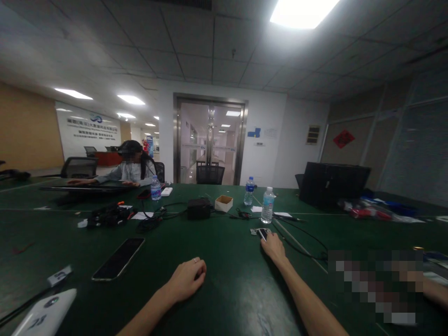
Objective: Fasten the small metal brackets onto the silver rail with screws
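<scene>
My left hand (187,278) rests on the green table with its fingers curled in; a ring shows on one finger, and nothing is seen in the hand. Further out to the right, my right hand (275,246) has its fingers closed at a small black-and-white object (262,233) lying flat on the table. The fingertips partly cover it, and its kind is too small to tell. A small pale piece (254,231) lies at its left. Just behind stands a clear water bottle (268,207) with a white cap.
A smartphone (119,259) lies left of my left hand, with a white device (49,312) nearer. Across the table are a black box (199,208), an open small carton (224,203), cables (304,245) and more bottles. Another person (135,165) sits far left; a blurred patch covers the right.
</scene>
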{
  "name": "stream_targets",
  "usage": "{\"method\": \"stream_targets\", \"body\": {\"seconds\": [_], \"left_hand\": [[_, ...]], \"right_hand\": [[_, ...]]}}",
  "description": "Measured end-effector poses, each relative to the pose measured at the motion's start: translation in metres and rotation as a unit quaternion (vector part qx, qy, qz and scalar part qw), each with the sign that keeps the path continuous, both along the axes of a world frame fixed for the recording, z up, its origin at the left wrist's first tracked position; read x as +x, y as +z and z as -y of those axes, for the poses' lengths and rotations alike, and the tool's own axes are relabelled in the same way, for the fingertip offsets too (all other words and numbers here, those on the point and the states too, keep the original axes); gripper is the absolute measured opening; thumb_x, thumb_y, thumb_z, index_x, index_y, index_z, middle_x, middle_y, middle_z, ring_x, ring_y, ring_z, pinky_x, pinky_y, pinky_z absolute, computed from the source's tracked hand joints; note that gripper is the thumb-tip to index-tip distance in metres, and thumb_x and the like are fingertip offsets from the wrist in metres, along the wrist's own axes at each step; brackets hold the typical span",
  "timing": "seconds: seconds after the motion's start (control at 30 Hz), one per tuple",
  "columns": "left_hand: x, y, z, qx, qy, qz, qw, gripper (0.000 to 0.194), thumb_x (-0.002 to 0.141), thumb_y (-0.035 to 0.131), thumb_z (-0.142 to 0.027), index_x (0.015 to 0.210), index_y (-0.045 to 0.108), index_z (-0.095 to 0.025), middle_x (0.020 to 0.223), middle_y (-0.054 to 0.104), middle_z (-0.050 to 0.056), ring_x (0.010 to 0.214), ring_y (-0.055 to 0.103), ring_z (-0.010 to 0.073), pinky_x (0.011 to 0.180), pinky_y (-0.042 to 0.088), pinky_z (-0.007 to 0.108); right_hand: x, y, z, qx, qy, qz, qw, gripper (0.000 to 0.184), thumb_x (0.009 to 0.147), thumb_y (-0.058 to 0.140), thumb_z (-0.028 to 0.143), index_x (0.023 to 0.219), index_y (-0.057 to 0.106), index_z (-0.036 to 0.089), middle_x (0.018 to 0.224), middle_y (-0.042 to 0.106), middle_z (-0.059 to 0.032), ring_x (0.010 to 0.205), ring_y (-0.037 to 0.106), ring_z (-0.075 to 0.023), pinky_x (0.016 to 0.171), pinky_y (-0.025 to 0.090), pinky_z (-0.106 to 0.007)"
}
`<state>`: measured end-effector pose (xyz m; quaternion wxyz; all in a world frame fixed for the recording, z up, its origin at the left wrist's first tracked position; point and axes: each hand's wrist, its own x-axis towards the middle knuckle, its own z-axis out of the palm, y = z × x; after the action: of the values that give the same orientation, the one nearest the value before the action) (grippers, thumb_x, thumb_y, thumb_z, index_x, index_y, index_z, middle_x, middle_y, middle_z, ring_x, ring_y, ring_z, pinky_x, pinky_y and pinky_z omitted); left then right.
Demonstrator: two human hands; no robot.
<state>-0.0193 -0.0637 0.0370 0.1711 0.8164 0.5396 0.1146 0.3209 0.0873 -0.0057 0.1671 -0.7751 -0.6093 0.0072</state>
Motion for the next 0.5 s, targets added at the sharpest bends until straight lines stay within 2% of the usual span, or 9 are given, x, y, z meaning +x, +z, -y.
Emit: {"method": "stream_targets", "body": {"seconds": [0.33,0.5], "left_hand": [[0.0010,-0.0007,-0.0020,0.018,-0.004,-0.015,1.000,0.015,0.092,0.046,-0.024,0.098,0.060,-0.021,0.100,0.059,0.003,0.087,0.057,0.0170,0.074,0.045,0.026],[0.0019,0.0033,0.0004,-0.003,0.004,-0.003,1.000,0.016,0.092,0.047,-0.024,0.100,0.060,-0.021,0.102,0.058,0.003,0.088,0.058,0.0176,0.074,0.047,0.026]], "right_hand": [[0.0032,-0.0018,0.0006,0.027,-0.010,-0.001,1.000,0.035,0.091,0.043,0.027,0.114,0.062,0.008,0.114,0.060,-0.0199,0.099,0.064,-0.0285,0.079,0.048,-0.033],[0.0054,-0.0012,0.0030,0.069,0.000,0.028,0.997,0.031,0.089,0.047,0.022,0.113,0.062,0.008,0.112,0.059,-0.0198,0.103,0.059,-0.0285,0.083,0.045,-0.032]]}}
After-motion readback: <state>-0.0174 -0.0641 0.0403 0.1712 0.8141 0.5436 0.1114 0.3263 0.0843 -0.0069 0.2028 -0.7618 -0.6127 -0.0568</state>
